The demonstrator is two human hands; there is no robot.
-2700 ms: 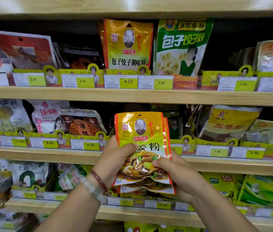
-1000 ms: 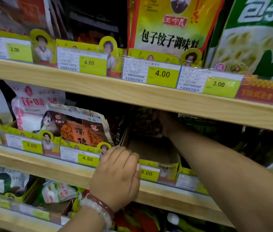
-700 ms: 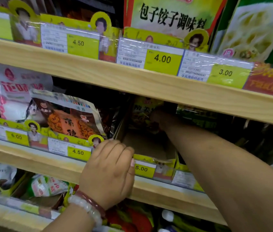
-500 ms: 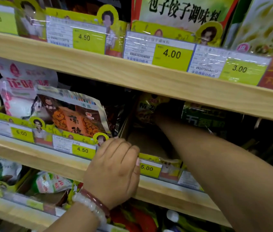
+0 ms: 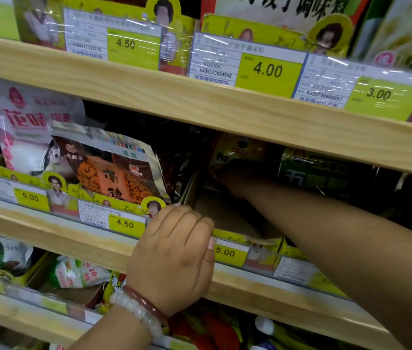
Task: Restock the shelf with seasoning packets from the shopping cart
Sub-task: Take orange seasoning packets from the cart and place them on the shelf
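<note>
— One yellow seasoning packet (image 5: 235, 154) shows, deep in the cardboard tray (image 5: 225, 218), under the upper shelf board (image 5: 225, 109). Your right hand (image 5: 235, 178) is on it, but shadow hides the fingers; I cannot tell the grip.

— And my left hand (image 5: 174, 256)?

— Curled over the tray's front lip, beside the 5.00 price tag (image 5: 227, 252).

— What could go wrong?

— The tray floor looks mostly bare, so the packet may flop forward once released. Left of the tray, the brown-orange packet (image 5: 109, 170) leans in another tray; right, a green packet (image 5: 316, 173).

Right hand (image 5: 235, 178) deep in shelf shadow, grip on yellow packet (image 5: 232, 152) unclear; packet half hidden.
</note>
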